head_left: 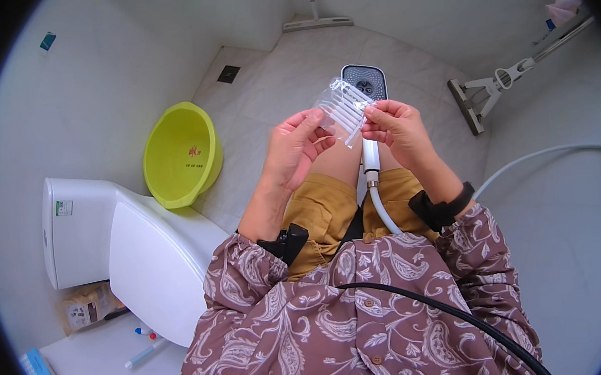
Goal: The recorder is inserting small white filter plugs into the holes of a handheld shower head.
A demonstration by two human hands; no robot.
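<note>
Between my two hands, above my lap, is a small clear plastic bag (342, 112) with several thin white sticks in it. My left hand (298, 147) pinches the bag's left edge between thumb and finger. My right hand (397, 130) grips its right side the same way. A shower head (364, 78) with a dark-rimmed grey face lies just beyond and partly behind the bag. Its white handle (371, 155) rests between my thighs and joins a white hose (384, 209). The bag covers part of the shower head's face.
A closed white toilet (156, 250) stands at my left, with a lime-green basin (182, 158) beyond it. A floor squeegee (317, 23) leans at the far wall, a flat mop (495, 88) at the right. A black cable (439, 305) crosses my shirt. A blue box (40, 373) is lower left.
</note>
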